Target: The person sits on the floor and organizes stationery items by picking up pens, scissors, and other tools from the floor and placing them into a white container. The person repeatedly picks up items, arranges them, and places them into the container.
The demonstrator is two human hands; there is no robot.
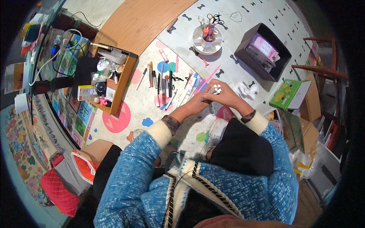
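In front of me, my left hand (198,99) and my right hand (225,92) close together around a bundle of slim white-ended sticks (216,89). Their round ends point up towards me, and the fingers hide most of their length. A pink pointed stick (211,73) lies just beyond the hands. To the left of them, cosmetic brushes and pencils (164,85) are spread on the patterned mat (146,107), among them a thin pencil (171,99) and a pink tube (163,55). A crumpled white tissue (247,90) rests to the right of my right hand.
A wooden drawer (122,85) full of cosmetics stands at the left. Further off is a round white organizer (207,48) with scissors and tubes. A dark box (242,47) holds packets at the right, near a green carton (288,92). My shoe (214,134) is close below my hands.
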